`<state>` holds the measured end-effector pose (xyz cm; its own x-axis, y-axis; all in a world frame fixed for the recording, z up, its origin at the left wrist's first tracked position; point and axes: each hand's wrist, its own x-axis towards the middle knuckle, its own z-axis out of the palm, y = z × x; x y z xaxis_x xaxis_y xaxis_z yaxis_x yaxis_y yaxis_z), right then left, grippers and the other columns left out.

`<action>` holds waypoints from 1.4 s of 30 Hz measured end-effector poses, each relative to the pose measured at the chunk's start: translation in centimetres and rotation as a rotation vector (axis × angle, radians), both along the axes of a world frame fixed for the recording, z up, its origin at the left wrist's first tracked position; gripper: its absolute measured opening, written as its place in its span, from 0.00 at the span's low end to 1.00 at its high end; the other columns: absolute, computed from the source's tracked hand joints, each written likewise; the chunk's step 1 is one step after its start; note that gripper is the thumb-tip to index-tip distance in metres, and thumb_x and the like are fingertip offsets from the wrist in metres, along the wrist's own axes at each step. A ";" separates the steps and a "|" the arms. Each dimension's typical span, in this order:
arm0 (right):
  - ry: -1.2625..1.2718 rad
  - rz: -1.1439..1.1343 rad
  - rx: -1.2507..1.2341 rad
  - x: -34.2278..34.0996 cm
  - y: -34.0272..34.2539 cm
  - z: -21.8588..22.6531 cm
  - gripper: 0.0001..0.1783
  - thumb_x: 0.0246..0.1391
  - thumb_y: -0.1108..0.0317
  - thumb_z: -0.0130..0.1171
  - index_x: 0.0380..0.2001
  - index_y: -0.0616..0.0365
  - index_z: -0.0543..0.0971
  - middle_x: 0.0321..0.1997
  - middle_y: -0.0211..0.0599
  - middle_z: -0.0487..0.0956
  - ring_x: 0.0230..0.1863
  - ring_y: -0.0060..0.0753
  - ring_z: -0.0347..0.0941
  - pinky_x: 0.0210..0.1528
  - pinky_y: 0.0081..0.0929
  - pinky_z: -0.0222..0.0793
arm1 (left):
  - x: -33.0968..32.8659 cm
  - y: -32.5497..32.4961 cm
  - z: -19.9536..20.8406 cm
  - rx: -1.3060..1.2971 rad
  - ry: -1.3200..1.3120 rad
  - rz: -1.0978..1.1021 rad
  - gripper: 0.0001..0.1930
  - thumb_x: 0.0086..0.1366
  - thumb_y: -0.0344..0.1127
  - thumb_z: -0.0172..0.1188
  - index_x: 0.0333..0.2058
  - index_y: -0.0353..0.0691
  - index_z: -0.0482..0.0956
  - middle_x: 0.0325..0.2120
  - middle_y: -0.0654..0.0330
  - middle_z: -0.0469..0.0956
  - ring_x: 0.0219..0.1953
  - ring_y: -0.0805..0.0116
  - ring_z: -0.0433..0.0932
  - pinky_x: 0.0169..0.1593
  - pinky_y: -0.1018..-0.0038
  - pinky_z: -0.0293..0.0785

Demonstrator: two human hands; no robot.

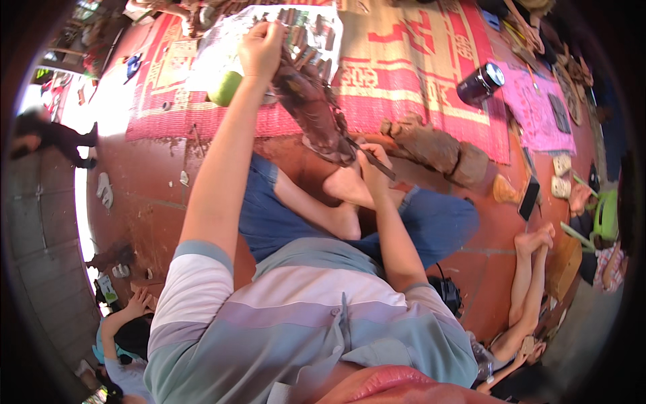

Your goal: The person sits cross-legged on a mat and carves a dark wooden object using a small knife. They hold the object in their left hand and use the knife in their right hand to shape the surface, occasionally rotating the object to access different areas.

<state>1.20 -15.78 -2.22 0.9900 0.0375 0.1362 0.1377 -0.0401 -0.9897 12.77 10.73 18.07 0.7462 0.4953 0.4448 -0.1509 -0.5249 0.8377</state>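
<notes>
1. Clay figure (pixel 306 108): long, leaning piece out front of the person, from by the crossed bare feet up over the near edge of the woven mat (pixel 417 101). Can't tell from here what bears its wt.
2. Surface: dk reddish-brown, glossy, lumpy w/ folds; upper end breaks into rough bits. Looks damp.
3. Handling (my guess): heavy for its size, soft skin, prob slippery. Thin upper bits likely fragile, would dent or snap. Best hold = thick lower body, flat palms, spread load; avoid pinching the top.
4. L hand (pixel 261 50): up by the figure's top end, fingers curled in. Can't tell if clamped on anything.
5. R hand (pixel 373 161): fingers closed round a dark flat tool (pixel 385 170) at the figure's low end. Tool looks thin, stiff, light; pencil-type grip suits it.
6. White sheet (pixel 225 47) past the figure: thin, bright, carries small brown pieces (pixel 329 42), blocky, prob clay too.
7. Green round fruit (pixel 224 88) just beside L forearm, smooth skin.
8. Clay lumps (pixel 437 149) to the right: matte, chunky, rough-cut; approx same brown, look drier + stiffer. Dense, I'd say; two-palm lift.
</notes>
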 end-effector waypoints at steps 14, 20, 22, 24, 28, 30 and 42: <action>-0.474 0.450 -0.461 7.0 0.5 8.3 0.07 0.41 0.76 0.61 0.28 0.59 0.78 0.25 0.42 0.76 0.28 0.45 0.75 0.31 0.33 0.69 | -0.9 -0.4 0.7 0.073 0.051 0.075 0.16 0.59 0.47 0.53 0.27 0.41 0.83 0.19 0.65 0.79 0.24 0.79 0.76 0.32 0.80 0.70; -0.374 0.529 -0.566 6.7 0.8 8.2 0.05 0.43 0.69 0.61 0.28 0.53 0.78 0.27 0.38 0.77 0.29 0.43 0.75 0.30 0.33 0.68 | -0.8 0.0 0.3 0.201 0.012 0.098 0.16 0.59 0.47 0.53 0.25 0.42 0.83 0.19 0.64 0.80 0.24 0.75 0.77 0.33 0.79 0.71; -0.344 0.582 -0.621 6.5 0.4 7.5 0.05 0.43 0.67 0.60 0.27 0.53 0.78 0.27 0.38 0.77 0.29 0.42 0.75 0.31 0.33 0.69 | -0.5 -0.2 0.1 0.175 0.019 0.082 0.16 0.59 0.47 0.53 0.25 0.42 0.82 0.19 0.63 0.79 0.24 0.75 0.77 0.33 0.78 0.71; -0.363 0.520 -0.625 6.4 0.5 6.9 0.05 0.43 0.67 0.60 0.26 0.52 0.77 0.27 0.38 0.77 0.30 0.43 0.75 0.30 0.34 0.68 | -0.5 -0.4 0.0 0.181 0.042 0.082 0.16 0.60 0.47 0.53 0.25 0.43 0.82 0.19 0.63 0.80 0.24 0.75 0.77 0.33 0.78 0.71; -0.428 0.423 -0.532 5.6 0.1 6.6 0.04 0.44 0.67 0.59 0.27 0.52 0.77 0.25 0.40 0.75 0.29 0.46 0.74 0.30 0.37 0.67 | -0.5 -0.4 0.4 0.172 0.031 0.091 0.15 0.59 0.46 0.54 0.25 0.41 0.82 0.19 0.63 0.80 0.24 0.75 0.77 0.33 0.77 0.71; -0.484 0.425 -0.556 5.3 -0.2 5.5 0.04 0.45 0.67 0.58 0.27 0.52 0.77 0.24 0.41 0.74 0.29 0.47 0.73 0.29 0.38 0.66 | -0.7 -0.5 0.4 0.141 -0.010 0.104 0.18 0.56 0.47 0.51 0.22 0.39 0.79 0.17 0.52 0.75 0.22 0.53 0.76 0.29 0.65 0.70; -0.591 0.400 -0.481 5.5 0.5 4.9 0.07 0.41 0.78 0.60 0.22 0.56 0.72 0.22 0.41 0.73 0.26 0.43 0.73 0.28 0.34 0.67 | -1.9 -1.4 2.0 0.102 -0.071 0.075 0.14 0.55 0.40 0.54 0.20 0.35 0.77 0.16 0.51 0.74 0.21 0.57 0.76 0.28 0.67 0.70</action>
<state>6.72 -15.27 2.70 0.6619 0.5541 0.5048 0.7181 -0.2757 -0.6390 10.91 9.29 20.03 0.6739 0.4981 0.5457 -0.1650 -0.6185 0.7683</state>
